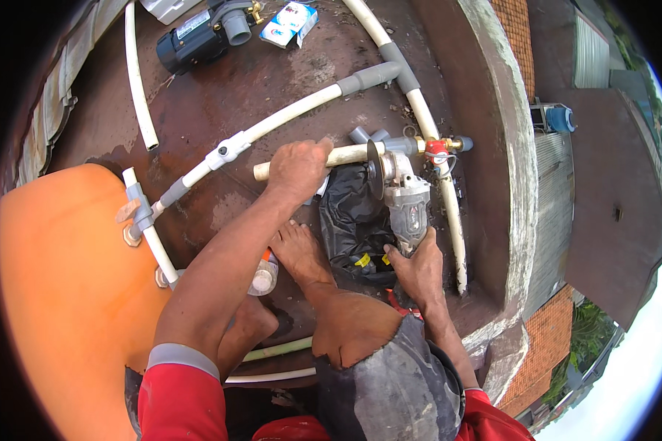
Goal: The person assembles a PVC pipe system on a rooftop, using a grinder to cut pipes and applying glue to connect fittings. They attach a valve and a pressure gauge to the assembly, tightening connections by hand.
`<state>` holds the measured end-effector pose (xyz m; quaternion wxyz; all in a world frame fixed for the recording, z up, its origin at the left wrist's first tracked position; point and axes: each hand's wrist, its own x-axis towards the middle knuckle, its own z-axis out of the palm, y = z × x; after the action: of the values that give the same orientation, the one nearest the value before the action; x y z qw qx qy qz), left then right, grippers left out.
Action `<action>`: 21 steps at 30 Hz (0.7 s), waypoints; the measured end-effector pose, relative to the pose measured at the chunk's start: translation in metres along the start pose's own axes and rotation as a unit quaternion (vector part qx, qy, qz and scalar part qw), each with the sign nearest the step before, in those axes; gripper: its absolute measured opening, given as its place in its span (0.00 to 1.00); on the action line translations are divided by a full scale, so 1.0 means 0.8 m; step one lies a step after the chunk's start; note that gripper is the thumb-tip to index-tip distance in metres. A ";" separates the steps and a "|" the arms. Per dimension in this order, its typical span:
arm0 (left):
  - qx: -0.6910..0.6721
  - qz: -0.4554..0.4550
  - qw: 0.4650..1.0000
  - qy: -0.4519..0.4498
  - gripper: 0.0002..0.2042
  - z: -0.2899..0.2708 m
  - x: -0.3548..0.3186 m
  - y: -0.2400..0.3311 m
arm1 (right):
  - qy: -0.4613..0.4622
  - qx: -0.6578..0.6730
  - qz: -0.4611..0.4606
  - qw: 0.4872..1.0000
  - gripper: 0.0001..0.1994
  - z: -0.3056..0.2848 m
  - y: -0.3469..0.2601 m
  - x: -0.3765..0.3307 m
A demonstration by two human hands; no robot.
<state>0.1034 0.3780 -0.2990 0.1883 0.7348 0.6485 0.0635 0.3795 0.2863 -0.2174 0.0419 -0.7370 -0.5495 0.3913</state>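
Observation:
My left hand [298, 167] is closed over a short white plastic pipe [348, 154], whose free end sticks out to the left. My right hand [421, 270] grips the body of a grey angle grinder [408, 206]. The grinder's disc [375, 170] stands edge-on at the pipe, to the right of my left hand; whether it has cut in, I cannot tell. Right of the disc, a grey coupling [400, 145] leads to brass fittings and a red part [437, 152]. A black plastic bag [343, 213] lies beneath the grinder, beside my bare foot [299, 246].
White pipework [290, 110] with grey joints crosses the brown floor. At left is a large orange tank [66, 294]. A dark water pump [198, 37] and a blue-white packet [289, 24] lie at the far side. A low wall [518, 184] runs along the right, with roofs beyond.

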 end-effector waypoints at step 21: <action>-0.006 -0.010 1.000 0.002 0.08 0.008 -0.002 -0.002 | -0.001 -0.018 -0.007 1.000 0.30 -0.006 -0.014 0.008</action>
<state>0.1036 0.3753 -0.3055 0.1923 0.7271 0.6557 0.0670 0.3745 0.2977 -0.2116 0.0309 -0.7331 -0.5618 0.3821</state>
